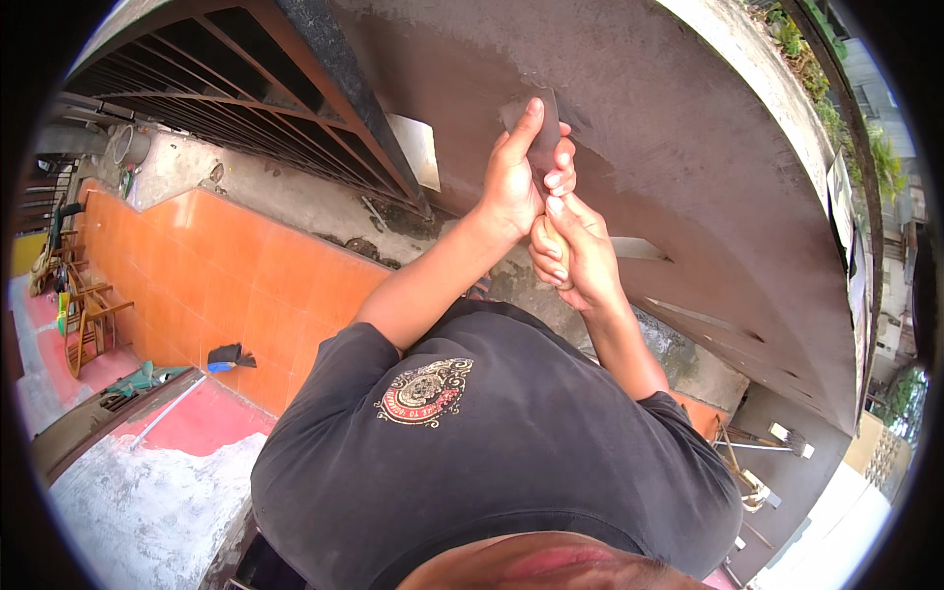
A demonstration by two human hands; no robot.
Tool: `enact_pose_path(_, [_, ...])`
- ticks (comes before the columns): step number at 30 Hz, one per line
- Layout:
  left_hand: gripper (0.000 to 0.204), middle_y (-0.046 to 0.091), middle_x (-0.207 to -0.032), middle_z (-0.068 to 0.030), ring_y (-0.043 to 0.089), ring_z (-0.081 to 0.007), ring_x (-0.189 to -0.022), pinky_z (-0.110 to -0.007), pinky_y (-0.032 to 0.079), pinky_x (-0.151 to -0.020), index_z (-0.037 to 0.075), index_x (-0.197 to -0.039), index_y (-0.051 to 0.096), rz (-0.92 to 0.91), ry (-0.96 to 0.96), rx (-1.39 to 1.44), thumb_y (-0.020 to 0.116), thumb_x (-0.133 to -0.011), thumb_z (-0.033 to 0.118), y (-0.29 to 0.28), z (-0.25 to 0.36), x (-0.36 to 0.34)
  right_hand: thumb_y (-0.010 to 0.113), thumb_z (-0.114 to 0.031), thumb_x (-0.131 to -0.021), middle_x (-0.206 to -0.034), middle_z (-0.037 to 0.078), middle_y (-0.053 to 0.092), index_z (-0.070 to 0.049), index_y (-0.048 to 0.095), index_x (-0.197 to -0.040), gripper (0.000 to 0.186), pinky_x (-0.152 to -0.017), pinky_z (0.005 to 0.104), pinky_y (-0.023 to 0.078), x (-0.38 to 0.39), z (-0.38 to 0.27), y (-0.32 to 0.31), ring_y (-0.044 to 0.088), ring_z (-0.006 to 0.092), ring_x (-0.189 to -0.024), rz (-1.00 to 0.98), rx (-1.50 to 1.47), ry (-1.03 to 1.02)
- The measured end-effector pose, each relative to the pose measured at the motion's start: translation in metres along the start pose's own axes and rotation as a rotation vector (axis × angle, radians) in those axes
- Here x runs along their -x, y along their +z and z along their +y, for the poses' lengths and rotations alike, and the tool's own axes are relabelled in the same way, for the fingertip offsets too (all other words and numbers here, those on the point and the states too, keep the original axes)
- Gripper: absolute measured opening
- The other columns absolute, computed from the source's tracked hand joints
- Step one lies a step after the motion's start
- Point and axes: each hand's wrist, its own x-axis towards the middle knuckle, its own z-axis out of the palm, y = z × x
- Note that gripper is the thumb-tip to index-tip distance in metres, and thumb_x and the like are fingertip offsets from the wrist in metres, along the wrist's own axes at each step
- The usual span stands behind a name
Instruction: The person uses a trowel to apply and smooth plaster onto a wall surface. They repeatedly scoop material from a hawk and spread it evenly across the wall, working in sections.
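In the head view, the tool [545,147], with a flat dark blade, lies at about 1 o'clock from the middle, before the brown wall [708,167]. Its long axis runs close to the 12-to-6 line, the free end toward 12. The left hand [510,182] has its grip closed round the blade: the thumb runs up its 11 o'clock side, and other fingertips come round at 3 o'clock. The right hand [582,246] is just beyond, toward 5 o'clock from the left, its grip a fist round the tool's lower end, mostly hidden. From that fist the blade reaches toward 12 o'clock, so the left hand is nearer the free end and the right nearer the shirt [531,423]. Whether the free end touches the wall cannot be told. Farther out, a barred gate [298,57] stands at 11 o'clock, an orange wall [246,256] at 9 and a brush [790,438] at 4.
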Motion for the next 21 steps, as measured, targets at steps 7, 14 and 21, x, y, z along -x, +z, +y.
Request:
enact_pose_path(7, [0.047, 0.059, -0.070, -0.0074, 0.052, -0.0152, -0.052, -0.029, 0.044, -0.049, 0.005, -0.103, 0.059, -0.067, 0.031, 0.077, 0.065, -0.101, 0.052, -0.014, 0.005, -0.008, 0.045, -0.025, -0.113, -0.064, -0.001, 0.045, -0.007, 0.053, -0.127, 0.024, -0.038, 0.0206, 0.031, -0.005, 0.001, -0.011, 0.036, 0.0050, -0.043, -0.089, -0.021, -0.008])
enact_pose_path(14, [0.067, 0.068, -0.126, -0.0222, 0.067, -0.0351, -0.119, -0.050, 0.054, -0.106, 0.001, -0.135, 0.055, -0.252, -0.077, -0.140, 0.048, -0.105, 0.060, -0.012, -0.050, 0.021, 0.043, -0.025, -0.113, -0.063, 0.004, 0.043, -0.006, 0.038, -0.153, 0.045, -0.034, 0.0199, 0.029, 0.065, -0.022, -0.054, 0.032, 0.0065, -0.039, -0.038, -0.072, 0.004])
enact_pose_path(21, [0.052, 0.069, -0.112, -0.0156, 0.069, -0.0262, -0.106, -0.042, 0.057, -0.094, 0.000, -0.122, 0.061, 0.024, -0.010, -0.355, 0.046, -0.110, 0.048, -0.038, -0.049, 0.036, 0.052, -0.025, -0.111, -0.066, -0.001, 0.047, -0.009, 0.036, -0.161, 0.056, -0.038, 0.0198, 0.029, 0.047, -0.055, -0.069, 0.035, 0.0045, -0.044, 0.049, 0.213, -0.035])
